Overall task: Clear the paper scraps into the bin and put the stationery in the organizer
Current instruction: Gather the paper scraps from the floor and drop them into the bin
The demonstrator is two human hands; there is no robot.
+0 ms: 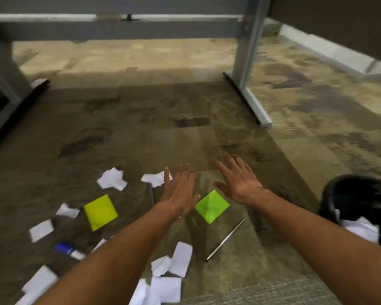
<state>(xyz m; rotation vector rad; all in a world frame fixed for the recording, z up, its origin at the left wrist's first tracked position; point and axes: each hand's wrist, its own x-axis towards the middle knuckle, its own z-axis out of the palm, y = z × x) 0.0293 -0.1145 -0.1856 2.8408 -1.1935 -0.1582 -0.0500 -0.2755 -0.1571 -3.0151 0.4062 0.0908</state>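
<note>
Head camera looks down at a patterned carpet where we hold both bare arms stretched forward. Our left hand is spread flat, palm down, with the fingers apart, and it holds nothing; it hovers between a torn white paper scrap and a green sticky note. Our right hand is also spread with the fingers apart and empty, just beyond the same green note. We cannot tell if the hands touch the carpet. To the left lies a yellow sticky note, and further left and behind it a crumpled white scrap. More white paper pieces are scattered near our left forearm and along the lower left edge. A blue-capped marker lies on the carpet at the left, partly hidden by the forearm. A thin grey pen lies diagonally, near the green note but apart from it. At the right edge stands a black bin with white paper already inside it. Behind all this we see the grey metal legs of a desk.
</note>
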